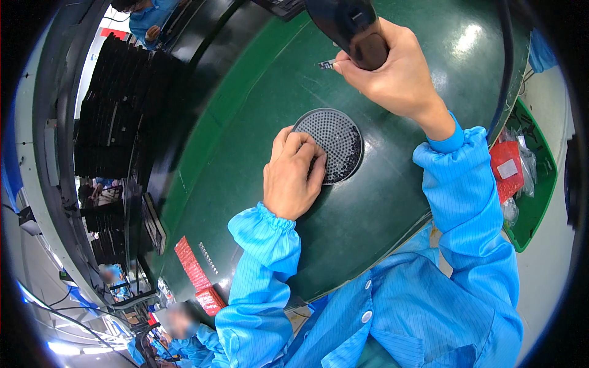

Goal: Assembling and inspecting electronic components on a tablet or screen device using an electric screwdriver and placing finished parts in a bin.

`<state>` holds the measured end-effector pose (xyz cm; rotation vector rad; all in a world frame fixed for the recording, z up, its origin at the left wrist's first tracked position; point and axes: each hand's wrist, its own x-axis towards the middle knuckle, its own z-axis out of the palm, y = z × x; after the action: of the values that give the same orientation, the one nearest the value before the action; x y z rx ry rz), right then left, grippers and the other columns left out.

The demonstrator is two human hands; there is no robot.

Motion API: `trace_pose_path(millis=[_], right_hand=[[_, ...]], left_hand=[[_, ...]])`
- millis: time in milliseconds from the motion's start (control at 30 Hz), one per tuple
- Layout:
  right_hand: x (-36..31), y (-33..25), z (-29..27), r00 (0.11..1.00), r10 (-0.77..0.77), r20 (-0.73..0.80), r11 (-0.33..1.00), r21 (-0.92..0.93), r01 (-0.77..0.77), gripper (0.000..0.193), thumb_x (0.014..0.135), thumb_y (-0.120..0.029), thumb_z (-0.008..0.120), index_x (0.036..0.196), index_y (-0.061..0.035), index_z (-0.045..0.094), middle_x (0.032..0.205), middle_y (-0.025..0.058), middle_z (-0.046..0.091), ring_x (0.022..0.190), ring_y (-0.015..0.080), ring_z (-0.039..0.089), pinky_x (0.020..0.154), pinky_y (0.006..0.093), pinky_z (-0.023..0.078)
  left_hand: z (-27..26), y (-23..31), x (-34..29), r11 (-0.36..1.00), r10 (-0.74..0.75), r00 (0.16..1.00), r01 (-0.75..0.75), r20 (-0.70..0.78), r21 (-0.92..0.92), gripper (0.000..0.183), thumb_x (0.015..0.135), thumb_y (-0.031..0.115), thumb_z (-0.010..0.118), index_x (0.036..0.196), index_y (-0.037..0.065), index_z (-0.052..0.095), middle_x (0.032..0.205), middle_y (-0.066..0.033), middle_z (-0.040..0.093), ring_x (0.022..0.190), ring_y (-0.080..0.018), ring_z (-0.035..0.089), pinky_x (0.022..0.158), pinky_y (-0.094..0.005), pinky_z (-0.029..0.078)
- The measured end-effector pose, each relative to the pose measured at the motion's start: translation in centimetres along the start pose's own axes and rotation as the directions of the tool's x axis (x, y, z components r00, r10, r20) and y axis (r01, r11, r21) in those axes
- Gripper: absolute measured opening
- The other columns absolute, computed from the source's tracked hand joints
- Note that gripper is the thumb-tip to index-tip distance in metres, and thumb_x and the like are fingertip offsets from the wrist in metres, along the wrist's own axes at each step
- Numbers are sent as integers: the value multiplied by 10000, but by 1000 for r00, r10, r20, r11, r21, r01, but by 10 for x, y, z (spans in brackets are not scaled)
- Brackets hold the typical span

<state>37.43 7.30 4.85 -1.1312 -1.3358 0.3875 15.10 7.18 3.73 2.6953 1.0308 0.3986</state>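
Lower left: creased, glossy red strip (192, 262) on smooth green table (362, 236). Centre: left hand (291, 173), fingers curled at the round, studded grey dish (330, 130); impossible to say whether clamped on anything. Looks light and stiff; best taken by the rim, kept level to avoid spilling loose black bits (351, 162). Upper centre: small flat card (325, 65), likely fragile, edge-held at the thumb of right hand (402, 72), itself clamped round a smooth black handheld device (346, 23), probably rigid and heavier, safest by its handle.
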Motion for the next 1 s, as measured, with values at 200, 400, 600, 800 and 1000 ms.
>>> trace_pose_path(millis=[200, 400, 600, 800, 1000], right_hand=[[0, -3, 0, 999, 42, 5, 999, 6, -42, 195, 752, 0, 707, 906, 10, 588, 758, 31, 654, 708, 74, 613, 654, 228, 500], [-1, -2, 2, 1000, 25, 6, 1000, -11, -25, 203, 743, -6, 714, 904, 8, 591, 755, 29, 654, 702, 71, 609, 651, 226, 496], [-2, -3, 2, 1000, -7, -18, 1000, -23, 7, 202, 745, -7, 711, 907, 2, 589, 738, 22, 650, 674, 63, 597, 620, 216, 486], [-1, -1, 1, 1000, -5, -9, 1000, -19, 5, 201, 748, -3, 707, 909, -1, 586, 735, 21, 651, 658, 61, 592, 601, 217, 483], [-1, -2, 2, 1000, 11, 2, 1000, 0, -11, 198, 750, -2, 705, 907, 3, 585, 739, 25, 652, 669, 66, 600, 620, 225, 492]], left_hand=[[1, 3, 1, 999, -12, 1000, 11, 20, 31, 80, 758, 67, 631, 837, 69, 615, 939, -37, 575, 1129, -343, 501, 715, -423, 535], [2, 4, 0, 997, -68, 998, 69, 11, -23, 107, 744, 45, 633, 848, 22, 622, 936, -93, 601, 1090, -365, 525, 903, -427, 460], [4, 0, -1, 998, -29, 1000, 29, -9, -63, 109, 744, 39, 631, 851, 21, 622, 918, -97, 603, 1054, -370, 533, 949, -438, 427], [3, -1, 2, 999, -2, 1000, 3, 15, -35, 95, 751, 37, 635, 841, 17, 615, 902, -99, 599, 1038, -363, 542, 955, -441, 423], [6, 3, 0, 1000, -27, 999, 27, -41, -11, 83, 756, 38, 632, 833, 19, 606, 899, -104, 599, 1033, -359, 547, 936, -445, 439]])
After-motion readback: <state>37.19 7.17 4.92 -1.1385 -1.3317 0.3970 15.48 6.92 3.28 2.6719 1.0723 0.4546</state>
